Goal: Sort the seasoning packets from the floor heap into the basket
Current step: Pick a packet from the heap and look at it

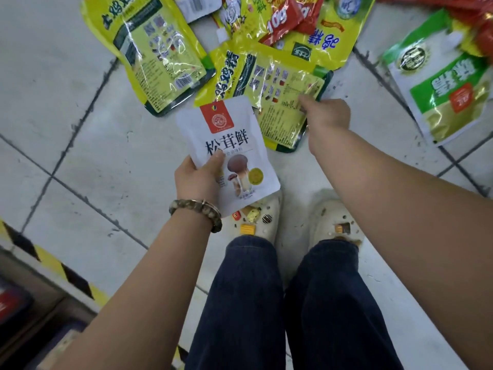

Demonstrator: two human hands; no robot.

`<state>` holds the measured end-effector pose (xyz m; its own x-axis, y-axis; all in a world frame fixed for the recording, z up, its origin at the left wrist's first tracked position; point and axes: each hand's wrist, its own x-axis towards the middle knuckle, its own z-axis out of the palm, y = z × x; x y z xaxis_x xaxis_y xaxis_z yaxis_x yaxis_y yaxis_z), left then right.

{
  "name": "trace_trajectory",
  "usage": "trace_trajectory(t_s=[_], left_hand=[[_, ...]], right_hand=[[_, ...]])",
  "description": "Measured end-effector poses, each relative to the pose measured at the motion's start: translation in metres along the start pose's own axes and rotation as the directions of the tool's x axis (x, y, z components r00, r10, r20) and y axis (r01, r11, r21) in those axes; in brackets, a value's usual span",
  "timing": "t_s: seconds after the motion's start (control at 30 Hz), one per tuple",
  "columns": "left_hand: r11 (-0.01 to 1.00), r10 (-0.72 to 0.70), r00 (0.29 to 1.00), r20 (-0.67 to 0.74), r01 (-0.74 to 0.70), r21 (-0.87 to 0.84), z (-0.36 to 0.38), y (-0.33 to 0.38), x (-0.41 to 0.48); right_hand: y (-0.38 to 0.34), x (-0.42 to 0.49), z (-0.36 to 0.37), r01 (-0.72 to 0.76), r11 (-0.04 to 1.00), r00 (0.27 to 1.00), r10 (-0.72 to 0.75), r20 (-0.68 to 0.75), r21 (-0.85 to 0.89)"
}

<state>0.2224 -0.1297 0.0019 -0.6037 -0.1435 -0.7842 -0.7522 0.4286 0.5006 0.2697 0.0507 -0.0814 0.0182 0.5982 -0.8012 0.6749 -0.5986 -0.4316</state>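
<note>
My left hand (198,177) grips a white mushroom seasoning packet (229,145) by its lower left edge, thumb across its front, above my shoes. My right hand (326,121) reaches down to a yellow seasoning packet (282,102) lying back side up on the floor, with fingers curled at its right edge; whether they grip it I cannot tell. Behind it lies the heap of packets: another yellow packet (157,54) at the left, red sachets (288,17) on top, and a green and white packet (442,84) at the right. No basket is in view.
The floor is pale tile (80,145) with dark grout lines. A yellow and black hazard stripe (40,252) runs along a step edge at the lower left. My legs in dark trousers and pale clogs (333,220) stand just below the hands.
</note>
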Motion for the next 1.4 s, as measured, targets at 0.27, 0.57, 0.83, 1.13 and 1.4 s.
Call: trace_trajectory(t_s=[0.27,0.57,0.83,1.13,1.4], left_hand=[[0.997,0.055,0.998,-0.025,-0.053,0.062,-0.002,0.006,0.017],[0.996,0.081,0.988,-0.128,-0.075,0.055,-0.013,0.010,0.027],[0.955,-0.077,0.990,-0.117,0.040,-0.296,-0.015,0.019,0.019],[0.805,-0.087,0.989,0.118,0.140,-0.576,-0.014,0.063,0.008],[0.825,-0.096,0.987,-0.130,0.005,-0.565,-0.079,0.051,0.033]], right_hand=[[-0.004,0.010,-0.008,-0.001,1.000,0.995,0.003,0.095,-0.016],[-0.006,-0.017,-0.024,0.034,0.929,0.972,-0.117,0.205,0.368],[-0.017,-0.072,-0.071,-0.084,0.619,0.978,-0.097,0.183,0.781],[-0.022,-0.135,-0.020,-0.107,0.774,0.918,-0.163,0.360,0.624],[-0.023,-0.141,0.044,0.105,0.992,0.895,-0.127,0.427,0.076]])
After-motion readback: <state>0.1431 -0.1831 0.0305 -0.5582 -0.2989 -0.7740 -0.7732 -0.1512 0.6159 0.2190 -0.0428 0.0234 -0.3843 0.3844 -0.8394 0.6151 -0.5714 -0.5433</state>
